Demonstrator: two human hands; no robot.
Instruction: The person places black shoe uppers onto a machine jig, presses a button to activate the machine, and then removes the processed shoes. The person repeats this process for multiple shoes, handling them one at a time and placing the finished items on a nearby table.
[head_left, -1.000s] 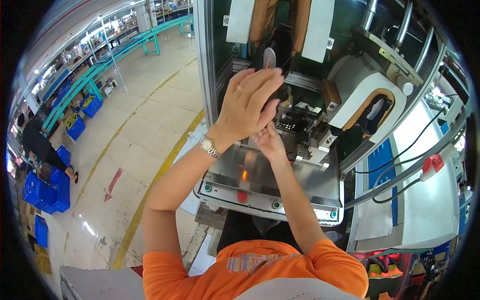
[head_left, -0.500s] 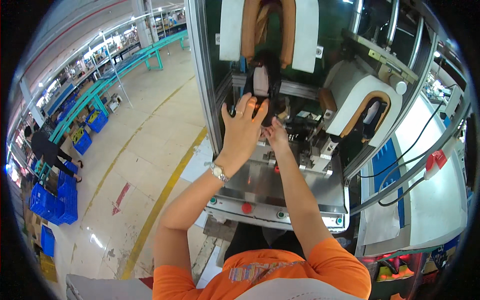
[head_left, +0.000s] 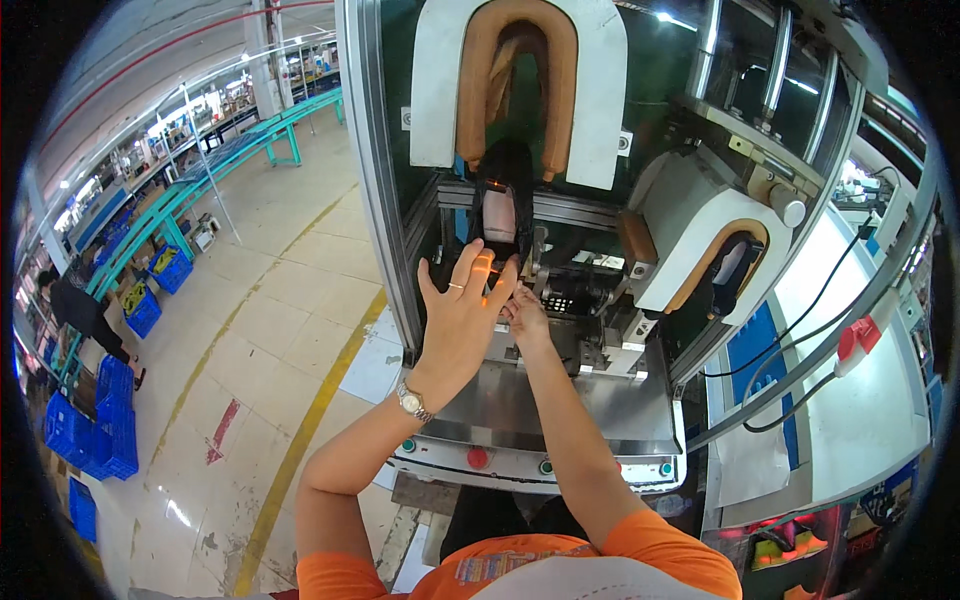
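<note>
A black shoe upper [head_left: 507, 165] with a pale pinkish sole face [head_left: 499, 214] is set upright in the machine, below a padded U-shaped clamp [head_left: 474, 85]. My left hand [head_left: 462, 318], a ring on one finger, lies over its near end with the fingers spread, and orange light falls across them. Close beside it, my right hand [head_left: 526, 316] has its fingertips pinched together at the near right edge of the shoe upper. What lies between those fingertips is hidden. A second black shoe upper [head_left: 738, 262] sits inside the right-hand padded clamp [head_left: 775, 235].
Below my hands is a metal ledge [head_left: 510, 405], with a front panel bearing a red button [head_left: 478, 457] and green ones. At right stand a white table [head_left: 860, 360] and a hanging red plug [head_left: 857, 340]. Blue crates [head_left: 85, 435] and another person [head_left: 85, 312] are at left.
My view has shifted, so the machine and both hands appear lower and slightly to the left. Both hands stay at the shoe upper's near end, the left fingers still spread, the right still pinched.
</note>
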